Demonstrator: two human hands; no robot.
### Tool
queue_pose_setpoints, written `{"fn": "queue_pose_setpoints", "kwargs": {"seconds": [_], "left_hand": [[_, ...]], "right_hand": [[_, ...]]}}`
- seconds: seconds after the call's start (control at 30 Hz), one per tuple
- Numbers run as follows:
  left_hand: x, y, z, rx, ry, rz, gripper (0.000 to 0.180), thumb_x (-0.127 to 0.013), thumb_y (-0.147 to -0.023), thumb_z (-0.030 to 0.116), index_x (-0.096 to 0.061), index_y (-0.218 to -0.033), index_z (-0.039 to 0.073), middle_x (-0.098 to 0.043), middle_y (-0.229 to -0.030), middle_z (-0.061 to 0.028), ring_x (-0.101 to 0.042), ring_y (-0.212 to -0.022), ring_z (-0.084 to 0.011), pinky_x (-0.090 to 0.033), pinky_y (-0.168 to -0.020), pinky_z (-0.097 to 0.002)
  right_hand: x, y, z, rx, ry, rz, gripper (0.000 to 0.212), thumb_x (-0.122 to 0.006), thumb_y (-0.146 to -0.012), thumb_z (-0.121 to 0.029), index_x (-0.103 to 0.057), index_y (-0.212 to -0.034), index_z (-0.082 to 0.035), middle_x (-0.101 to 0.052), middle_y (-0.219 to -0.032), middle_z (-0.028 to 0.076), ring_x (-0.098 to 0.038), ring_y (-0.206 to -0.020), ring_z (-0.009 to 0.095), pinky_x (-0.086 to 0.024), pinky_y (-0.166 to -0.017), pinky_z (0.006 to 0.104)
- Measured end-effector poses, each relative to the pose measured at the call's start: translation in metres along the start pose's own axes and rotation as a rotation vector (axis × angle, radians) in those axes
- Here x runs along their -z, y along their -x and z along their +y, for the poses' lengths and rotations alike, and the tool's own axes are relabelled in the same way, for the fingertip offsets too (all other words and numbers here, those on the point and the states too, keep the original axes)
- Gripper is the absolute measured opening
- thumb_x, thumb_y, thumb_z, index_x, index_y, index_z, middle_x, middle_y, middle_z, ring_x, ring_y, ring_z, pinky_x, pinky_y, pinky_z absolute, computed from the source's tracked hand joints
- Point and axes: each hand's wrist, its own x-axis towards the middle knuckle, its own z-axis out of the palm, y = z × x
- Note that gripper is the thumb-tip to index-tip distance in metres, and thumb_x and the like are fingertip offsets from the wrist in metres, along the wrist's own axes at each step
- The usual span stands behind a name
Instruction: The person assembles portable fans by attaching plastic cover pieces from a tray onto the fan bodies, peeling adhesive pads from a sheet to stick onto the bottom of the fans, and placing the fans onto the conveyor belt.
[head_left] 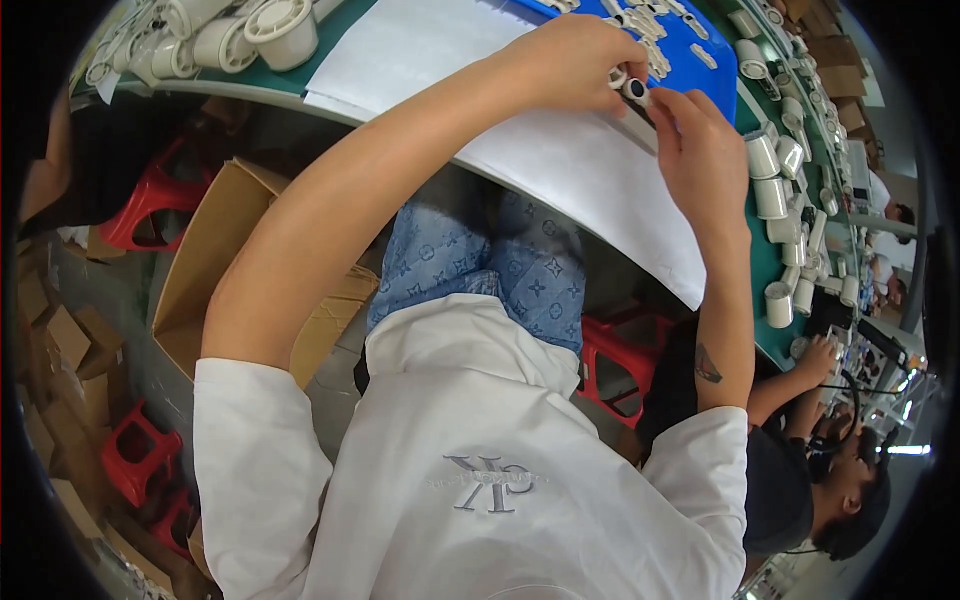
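Observation:
Above the front edge of the table, my left hand (578, 62) and my right hand (703, 140) meet with closed fingers. Between them is a white housing with a round black end (635, 92). The fingers of my right hand grip its pale body, while my left fingertips press at the black end. A small pale piece shows by my left fingertips, too small to name. Just beyond the hands, a blue tray (718, 82) carries several small white elongated parts (655, 40). White paper (590, 165) lies beneath my hands and hangs over the table's edge.
White cylindrical housings (283, 35) crowd the green table at the left, and more (770, 197) stand along the right. A cardboard box (215, 265) and red stools (150, 200) are beside me. A person in black (785, 490) sits at my right.

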Motion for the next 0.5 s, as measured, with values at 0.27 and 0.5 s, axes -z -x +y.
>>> {"fn": "queue_pose_setpoints", "kwargs": {"seconds": [0.27, 0.5], "left_hand": [[0.004, -0.007, -0.013, -0.020, -0.018, -0.026, 0.031, -0.078, -0.070, 0.017, -0.071, -0.099, 0.011, -0.071, -0.097, -0.0080, -0.066, -0.096, -0.0273, -0.053, -0.082, -0.0385], [-0.019, 0.050, 0.016, -0.259, -0.178, 0.465, 0.030, -0.080, -0.066, 0.014, -0.070, -0.094, 0.013, -0.066, -0.105, -0.0018, -0.056, -0.108, -0.0246, -0.045, -0.092, -0.0417]], "right_hand": [[0.000, -0.017, 0.000, -0.022, 0.027, -0.088, 0.012, -0.067, -0.085, -0.012, -0.072, -0.095, -0.007, -0.067, -0.088, 0.010, -0.066, -0.076, 0.029, -0.052, -0.067, 0.0390], [-0.017, 0.009, 0.041, -0.250, -0.908, -0.374, 0.044, -0.075, -0.084, -0.012, -0.061, -0.125, -0.005, -0.064, -0.116, 0.006, -0.061, -0.106, 0.018, -0.047, -0.093, 0.0317]]}}
